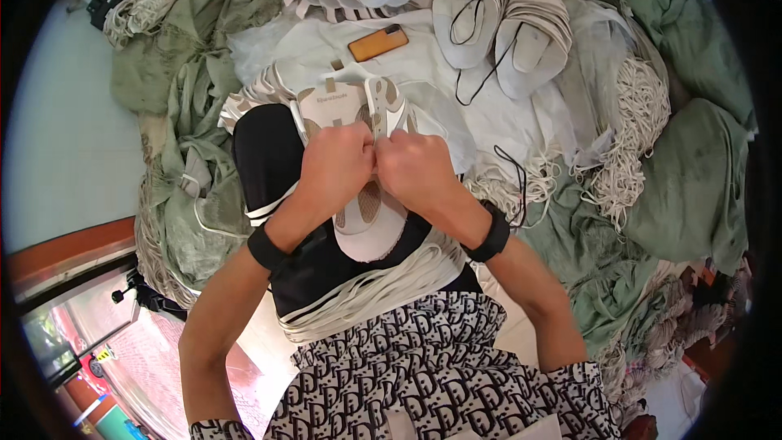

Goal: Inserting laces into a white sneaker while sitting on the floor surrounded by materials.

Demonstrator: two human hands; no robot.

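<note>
Hands meet over a white and beige shoe upper (368,187) that lies across the person's lap, its toe end pointing back toward the body and its tongue end pointing away. The left hand (336,165) and the right hand (415,169) sit knuckle to knuckle at the middle of the piece, each grip closed and pinching the upper where the lace holes run, so the part stays taut and steady between them. Whether a lace is caught in the fingers I cannot tell; the fingertips are hidden under the knuckles.

Under the upper, a stack of flat white strips (371,297) rests on the thighs, close to hand, which keeps the next pieces within easy reach. Black wristbands (266,246) circle both wrists.

Beyond the hands, more shoe uppers (501,20) lie fanned in bundles on a white sheet (481,118), some tied with thin black cord (489,73), apparently sorted in batches. An orange phone (378,42) lies flat on the sheet, just past the work and out of the way. Bunches of white laces (635,126) spill at the right, beside green sacks (692,187) that ring the whole spot.
</note>
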